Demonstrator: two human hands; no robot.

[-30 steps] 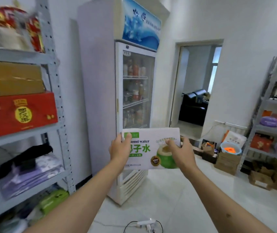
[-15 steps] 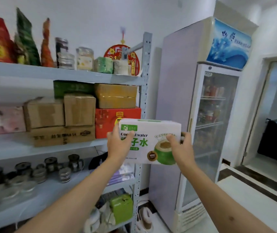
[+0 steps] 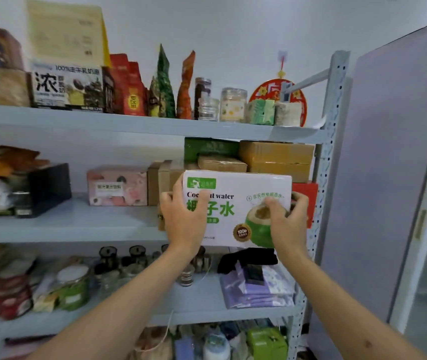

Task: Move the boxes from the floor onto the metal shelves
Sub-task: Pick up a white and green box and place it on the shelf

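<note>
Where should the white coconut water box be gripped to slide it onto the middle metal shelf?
Grip the white coconut water box by its two short ends, one hand from each side, as the left hand and right hand do now. It is wide, flat-faced and held level, so end grips leave its back free to enter the metal shelf first.

The coconut water box (image 3: pixel 235 203) is white, with green Chinese lettering, the dark words "Coconut water" and a picture of a cut green coconut on its front. It is upright and level, printed face toward the camera, held in the air in front of the middle tier of the metal shelves (image 3: pixel 82 222). The left hand (image 3: pixel 182 216) grips its left end and the right hand (image 3: pixel 289 219) its right end.
</note>
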